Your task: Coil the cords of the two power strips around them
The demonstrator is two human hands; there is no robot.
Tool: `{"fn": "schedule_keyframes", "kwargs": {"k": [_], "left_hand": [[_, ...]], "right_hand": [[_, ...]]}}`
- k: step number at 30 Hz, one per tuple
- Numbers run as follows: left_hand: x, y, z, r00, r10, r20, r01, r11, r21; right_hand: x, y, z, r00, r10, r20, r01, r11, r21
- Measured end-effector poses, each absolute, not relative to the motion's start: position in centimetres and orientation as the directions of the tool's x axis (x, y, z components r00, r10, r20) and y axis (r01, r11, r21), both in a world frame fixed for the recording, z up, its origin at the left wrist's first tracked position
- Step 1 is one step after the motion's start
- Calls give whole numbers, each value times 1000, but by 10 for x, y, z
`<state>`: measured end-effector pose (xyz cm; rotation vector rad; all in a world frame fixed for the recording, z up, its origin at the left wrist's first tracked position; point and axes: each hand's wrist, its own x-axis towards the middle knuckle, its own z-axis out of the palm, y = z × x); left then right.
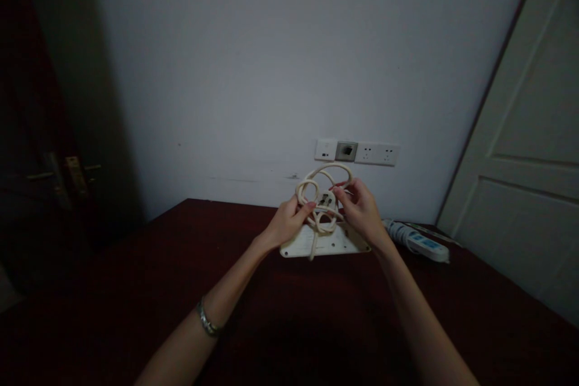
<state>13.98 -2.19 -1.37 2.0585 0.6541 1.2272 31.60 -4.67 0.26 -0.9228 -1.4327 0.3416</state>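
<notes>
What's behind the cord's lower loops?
A flat white panel with small dark holes. The cord, left hand and right hand cover parts of its upper area; what lies there can't be seen.

- You have a thick cream cord [329, 211] gathered in several loose, overlapping loops, with the largest arching on top and a short length hanging down.
- You have a pale plug [326, 198] among those loops, its dark prongs showing.
- Below and behind the loops, you see a flat white board [296, 247], round-cornered, dotted with small dark holes, its long edge roughly level.
</notes>
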Motion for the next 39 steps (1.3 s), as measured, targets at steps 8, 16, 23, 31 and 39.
{"fn": "schedule_keyframes", "kwargs": {"k": [8, 16, 23, 31, 39], "left_hand": [[138, -23, -13, 479, 660, 579, 121, -703, 701], [140, -25, -17, 507, 620, 599, 113, -737, 667], [136, -24, -14, 532, 628, 568, 59, -697, 715], [135, -22, -16, 511, 651, 562, -4, -652, 759], [136, -29, -11, 555, 627, 546, -73, -618, 783]], "right_hand": [[321, -38, -5, 178, 614, 769, 495, 619, -609], [322, -41, -3, 140, 582, 801, 635, 568, -524], [322, -47, -1, 71, 590, 804, 618, 607, -500], [317, -51, 2, -2, 578, 816, 609, 648, -457], [321, -50, 1, 29, 540, 841, 595, 667, -449]]}}
